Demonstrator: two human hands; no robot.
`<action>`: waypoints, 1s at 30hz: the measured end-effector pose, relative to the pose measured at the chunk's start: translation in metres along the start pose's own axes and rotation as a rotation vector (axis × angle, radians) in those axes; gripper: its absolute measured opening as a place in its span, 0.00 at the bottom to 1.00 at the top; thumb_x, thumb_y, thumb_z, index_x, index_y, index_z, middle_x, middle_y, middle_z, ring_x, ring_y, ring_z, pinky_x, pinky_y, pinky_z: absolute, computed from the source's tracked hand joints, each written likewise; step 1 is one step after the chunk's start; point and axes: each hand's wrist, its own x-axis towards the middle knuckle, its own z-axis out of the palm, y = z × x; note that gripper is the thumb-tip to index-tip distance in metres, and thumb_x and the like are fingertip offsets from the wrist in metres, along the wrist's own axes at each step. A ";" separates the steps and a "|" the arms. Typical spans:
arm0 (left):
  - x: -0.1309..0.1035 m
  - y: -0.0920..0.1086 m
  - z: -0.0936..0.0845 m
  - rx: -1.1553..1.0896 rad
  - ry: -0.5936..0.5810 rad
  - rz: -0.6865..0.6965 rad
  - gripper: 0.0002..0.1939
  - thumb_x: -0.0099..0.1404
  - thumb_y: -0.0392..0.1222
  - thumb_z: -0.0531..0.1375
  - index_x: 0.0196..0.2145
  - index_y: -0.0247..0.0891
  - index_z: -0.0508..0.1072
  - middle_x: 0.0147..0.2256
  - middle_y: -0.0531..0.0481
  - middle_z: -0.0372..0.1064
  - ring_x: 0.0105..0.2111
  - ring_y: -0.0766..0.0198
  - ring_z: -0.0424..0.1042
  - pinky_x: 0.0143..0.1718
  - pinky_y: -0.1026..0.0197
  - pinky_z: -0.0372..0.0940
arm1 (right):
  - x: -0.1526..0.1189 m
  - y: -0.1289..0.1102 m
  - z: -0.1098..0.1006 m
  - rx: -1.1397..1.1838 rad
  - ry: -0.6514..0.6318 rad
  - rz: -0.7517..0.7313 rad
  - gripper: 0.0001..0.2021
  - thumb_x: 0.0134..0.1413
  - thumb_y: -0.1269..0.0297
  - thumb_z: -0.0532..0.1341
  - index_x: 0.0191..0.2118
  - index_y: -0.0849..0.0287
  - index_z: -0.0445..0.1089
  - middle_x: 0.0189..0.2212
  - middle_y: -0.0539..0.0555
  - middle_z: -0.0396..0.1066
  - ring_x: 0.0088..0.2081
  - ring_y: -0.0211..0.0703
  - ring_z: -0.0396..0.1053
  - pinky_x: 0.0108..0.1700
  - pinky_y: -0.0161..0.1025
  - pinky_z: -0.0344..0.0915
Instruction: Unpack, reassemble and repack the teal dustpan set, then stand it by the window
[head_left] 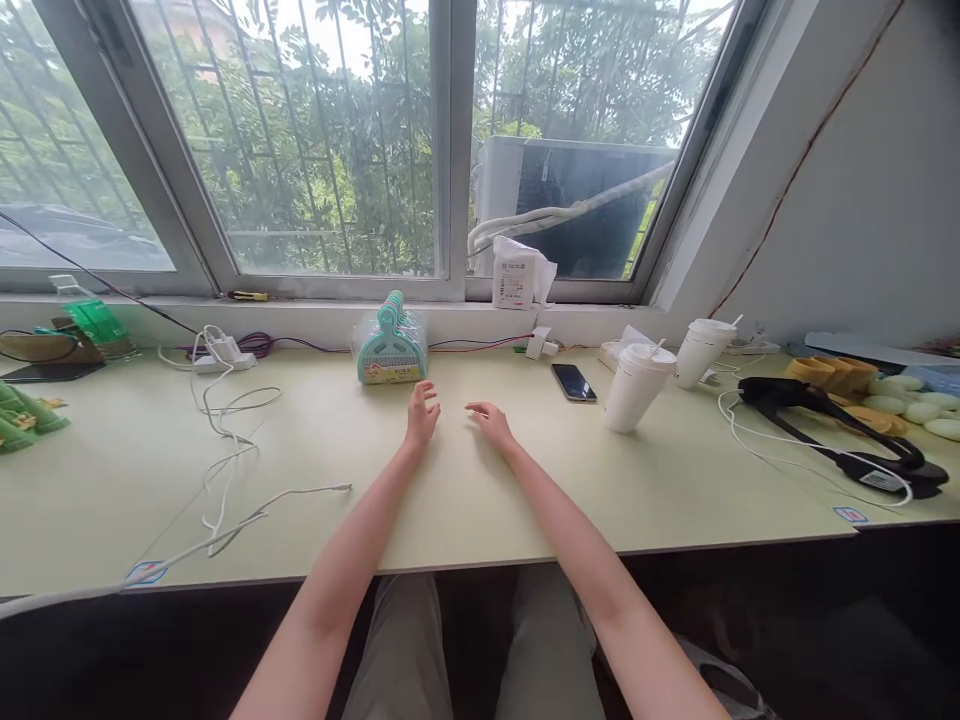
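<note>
My left hand (423,413) is over the pale yellow table (450,500), its fingers apart and nothing in them. It is just in front of a stack of teal dustpan-like items (391,350) with a yellow label, partly wrapped in clear plastic. My right hand (490,422) is a little to the right, also empty, with its fingers spread and pointing left. A gap separates the two hands. To the right of my right hand lies a dark phone (574,382).
Two white lidded cups (636,390) with straws stand at the right, near a black strap-like object (832,430) and cables. White cables (225,420) cross the left side. A tissue pack (516,275) sits on the windowsill. A green bottle (97,320) leans at the back left.
</note>
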 end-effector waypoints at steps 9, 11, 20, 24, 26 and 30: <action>-0.003 0.009 -0.004 0.015 -0.081 -0.031 0.18 0.54 0.33 0.65 0.43 0.39 0.67 0.43 0.44 0.70 0.37 0.61 0.74 0.34 0.57 0.72 | -0.005 -0.015 -0.005 0.011 -0.055 0.057 0.17 0.55 0.73 0.53 0.44 0.56 0.76 0.48 0.54 0.75 0.50 0.42 0.72 0.58 0.43 0.65; -0.002 0.008 -0.003 0.043 -0.079 -0.030 0.17 0.55 0.32 0.63 0.43 0.39 0.67 0.42 0.45 0.70 0.37 0.60 0.74 0.34 0.57 0.72 | -0.005 -0.016 -0.005 0.003 -0.061 0.060 0.17 0.55 0.72 0.53 0.45 0.57 0.76 0.48 0.54 0.75 0.50 0.43 0.72 0.58 0.44 0.65; -0.002 0.005 -0.003 0.115 -0.092 0.003 0.25 0.56 0.27 0.56 0.51 0.39 0.65 0.53 0.39 0.65 0.46 0.56 0.72 0.36 0.56 0.72 | -0.005 -0.016 -0.008 -0.022 -0.102 0.056 0.17 0.57 0.73 0.53 0.45 0.56 0.75 0.49 0.53 0.75 0.51 0.42 0.71 0.58 0.43 0.64; -0.002 0.006 -0.002 0.102 -0.105 0.022 0.29 0.53 0.27 0.56 0.53 0.40 0.65 0.54 0.39 0.63 0.45 0.56 0.72 0.34 0.57 0.73 | -0.002 -0.012 -0.007 -0.021 -0.109 0.042 0.17 0.57 0.74 0.52 0.45 0.56 0.75 0.50 0.53 0.75 0.52 0.41 0.71 0.58 0.42 0.64; -0.002 0.006 -0.002 0.100 -0.119 0.026 0.31 0.51 0.26 0.56 0.54 0.40 0.64 0.54 0.39 0.63 0.45 0.57 0.72 0.33 0.58 0.73 | -0.001 -0.011 -0.007 -0.029 -0.111 0.033 0.17 0.57 0.74 0.53 0.45 0.56 0.75 0.50 0.53 0.75 0.52 0.41 0.71 0.59 0.41 0.63; -0.003 0.008 -0.001 0.096 -0.132 0.023 0.33 0.52 0.25 0.56 0.55 0.41 0.64 0.55 0.39 0.62 0.46 0.56 0.72 0.35 0.58 0.73 | -0.002 -0.012 -0.007 -0.048 -0.120 0.029 0.17 0.57 0.74 0.53 0.45 0.56 0.76 0.50 0.53 0.75 0.52 0.40 0.71 0.59 0.41 0.63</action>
